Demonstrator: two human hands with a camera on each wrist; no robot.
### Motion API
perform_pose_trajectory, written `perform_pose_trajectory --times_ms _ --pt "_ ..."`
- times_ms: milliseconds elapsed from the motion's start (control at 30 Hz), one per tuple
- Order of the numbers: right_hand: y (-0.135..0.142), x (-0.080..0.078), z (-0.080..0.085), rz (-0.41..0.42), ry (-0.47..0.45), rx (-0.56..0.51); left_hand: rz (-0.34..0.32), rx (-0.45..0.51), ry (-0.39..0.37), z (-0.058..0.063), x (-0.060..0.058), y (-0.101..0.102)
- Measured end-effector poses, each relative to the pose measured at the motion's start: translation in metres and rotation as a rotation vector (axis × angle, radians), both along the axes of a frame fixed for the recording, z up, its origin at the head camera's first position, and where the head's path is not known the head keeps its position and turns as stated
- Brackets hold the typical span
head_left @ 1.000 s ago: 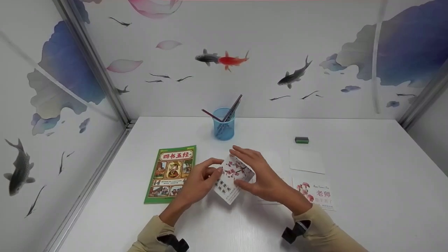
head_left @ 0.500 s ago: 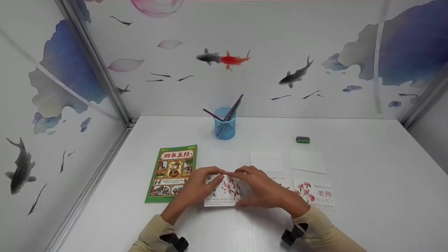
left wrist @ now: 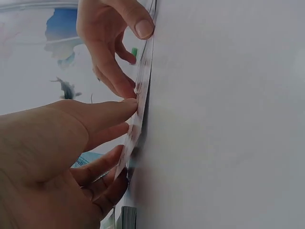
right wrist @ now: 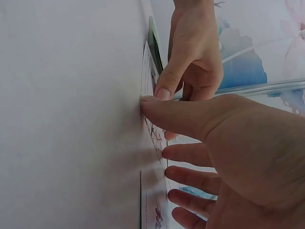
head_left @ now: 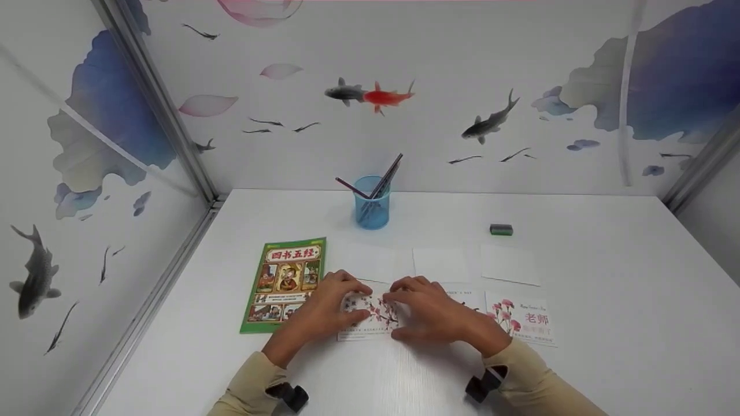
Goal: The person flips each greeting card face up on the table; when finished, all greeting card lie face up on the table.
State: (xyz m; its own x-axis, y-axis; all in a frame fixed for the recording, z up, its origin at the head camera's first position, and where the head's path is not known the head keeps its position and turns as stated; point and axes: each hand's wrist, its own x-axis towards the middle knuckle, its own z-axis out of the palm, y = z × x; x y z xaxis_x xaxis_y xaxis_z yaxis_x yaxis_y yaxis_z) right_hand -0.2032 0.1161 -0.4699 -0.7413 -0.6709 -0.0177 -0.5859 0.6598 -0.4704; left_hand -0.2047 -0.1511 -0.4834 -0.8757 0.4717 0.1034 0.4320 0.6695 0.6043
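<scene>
A white greeting card with pink blossom branches [head_left: 381, 316] lies low over the table between both hands. My left hand [head_left: 328, 306] holds its left part, thumb on the printed face and fingers round the edge. In the left wrist view, the card [left wrist: 135, 128] is seen almost edge-on, with a dark shadow under its end. My right hand [head_left: 432, 312] grips the card's right side, thumb at the near edge and fingers at the far edge. To its right are a card partly hidden by the hand [head_left: 473, 299] and a card with red flowers [head_left: 529, 320].
Several blank white cards form a row behind: a left one [head_left: 376, 263], a middle one [head_left: 442, 266] and a right one [head_left: 510, 264]. A green picture book [head_left: 289, 277] lies at left. A blue pencil cup [head_left: 372, 211] and a dark green block [head_left: 501, 229] stand farther back.
The blossom card was tilted up in both hands, then was turned straight and lowered beside the other cards. Both hands came down with it, exposing the blank cards behind.
</scene>
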Motion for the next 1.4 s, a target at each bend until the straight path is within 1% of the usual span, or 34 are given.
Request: perform_pose_trajectory --times_ms 100,333,400,600,800,900,967,1067,1133,1267,1400 --pt "0.003 -0.002 0.0 -0.018 -0.016 0.0 0.003 -0.021 0.006 0.0 0.0 0.001" --pt "0.006 -0.006 -0.002 -0.066 -0.028 0.009 0.012 -0.007 0.021 -0.001 -0.001 0.003" --pt "0.005 -0.007 -0.002 -0.054 -0.018 0.012 0.013 -0.01 0.025 0.0 -0.002 0.004" --pt "0.006 -0.007 -0.002 -0.01 0.005 0.027 0.008 -0.041 0.003 0.004 -0.003 0.006" --pt "0.012 -0.009 -0.002 -0.01 -0.017 0.009 -0.01 -0.047 0.003 0.003 -0.005 0.008" --pt "0.016 -0.011 -0.002 -0.01 -0.032 -0.019 0.001 -0.054 -0.004 0.004 -0.006 0.009" --pt "0.021 -0.012 -0.001 -0.023 -0.038 -0.047 0.023 -0.075 -0.011 0.008 -0.007 0.012" --pt "0.036 -0.013 0.0 -0.064 -0.023 -0.097 0.039 -0.089 -0.007 0.014 -0.01 0.023" --pt "0.052 -0.014 -0.002 -0.095 0.001 -0.129 0.041 -0.09 -0.015 0.018 -0.013 0.035" --pt "0.091 -0.017 -0.005 -0.179 0.027 -0.176 0.007 -0.075 -0.004 0.023 -0.018 0.063" --pt "0.137 -0.025 -0.007 -0.275 0.023 -0.22 -0.032 -0.095 0.041 0.025 -0.024 0.098"
